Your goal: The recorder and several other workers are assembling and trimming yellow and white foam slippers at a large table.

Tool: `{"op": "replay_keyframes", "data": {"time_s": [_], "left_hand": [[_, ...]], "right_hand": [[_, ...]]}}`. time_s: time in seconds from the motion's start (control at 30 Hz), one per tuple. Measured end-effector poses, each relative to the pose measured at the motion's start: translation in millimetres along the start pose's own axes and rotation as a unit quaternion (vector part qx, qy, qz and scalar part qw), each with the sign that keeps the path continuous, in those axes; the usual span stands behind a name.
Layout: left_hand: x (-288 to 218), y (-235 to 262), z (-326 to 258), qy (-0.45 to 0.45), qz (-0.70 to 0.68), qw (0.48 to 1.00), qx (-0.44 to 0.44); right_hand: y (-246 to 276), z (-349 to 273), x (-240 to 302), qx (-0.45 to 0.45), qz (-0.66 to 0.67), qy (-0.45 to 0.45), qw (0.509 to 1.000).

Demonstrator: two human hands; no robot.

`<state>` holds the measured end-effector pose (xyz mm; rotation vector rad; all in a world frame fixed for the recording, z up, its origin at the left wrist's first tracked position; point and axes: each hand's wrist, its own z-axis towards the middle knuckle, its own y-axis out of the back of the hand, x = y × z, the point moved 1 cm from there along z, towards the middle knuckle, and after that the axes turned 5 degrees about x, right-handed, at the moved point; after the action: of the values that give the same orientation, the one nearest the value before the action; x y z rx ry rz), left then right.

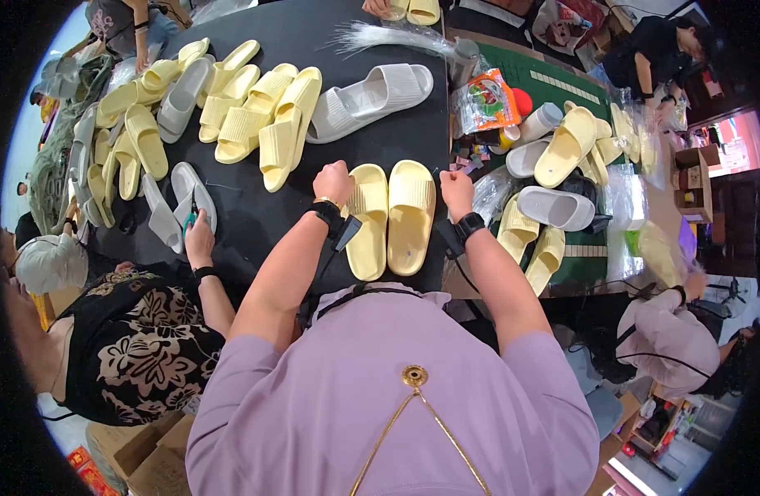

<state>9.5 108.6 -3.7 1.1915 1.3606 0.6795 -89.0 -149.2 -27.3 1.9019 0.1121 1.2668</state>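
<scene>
A pair of yellow slippers (411, 217) lies side by side on the dark table in front of me, toes pointing away. My left hand (334, 183) is closed beside the toe end of the left slipper; whatever its fingers hold, if anything, is hidden. To the right of the pair, my right hand (456, 195) is closed too, apart from the right slipper. Something thin seems to show near its fingertips, too small to name. Beyond the pair, a large grey slipper (380, 101) rests on its own.
Several yellow slippers (289, 124) and grey ones cover the table's left. A bundle of clear strands (388, 38) lies at the far side. On the green mat (585, 269) at right are more slippers, an orange packet (485, 101) and plastic bags. At left, a co-worker's hand (200, 240) holds green-handled scissors.
</scene>
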Motion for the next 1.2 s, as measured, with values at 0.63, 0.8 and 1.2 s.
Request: {"op": "replay_keyframes", "data": {"time_s": [0.63,0.8,1.2], "left_hand": [[-1,-3,-7,-0.066,0.004,0.996,-0.061],[-20,8,-15,-0.131,-0.126,0.981,-0.068],[-61,6,-37,-0.234,-0.233,0.941,-0.07]], "right_hand": [[-25,20,10,-0.012,-0.035,0.033,0.999],[-26,6,29,0.008,0.157,0.054,0.986],[-38,-37,58,0.086,0.285,0.117,0.947]]}}
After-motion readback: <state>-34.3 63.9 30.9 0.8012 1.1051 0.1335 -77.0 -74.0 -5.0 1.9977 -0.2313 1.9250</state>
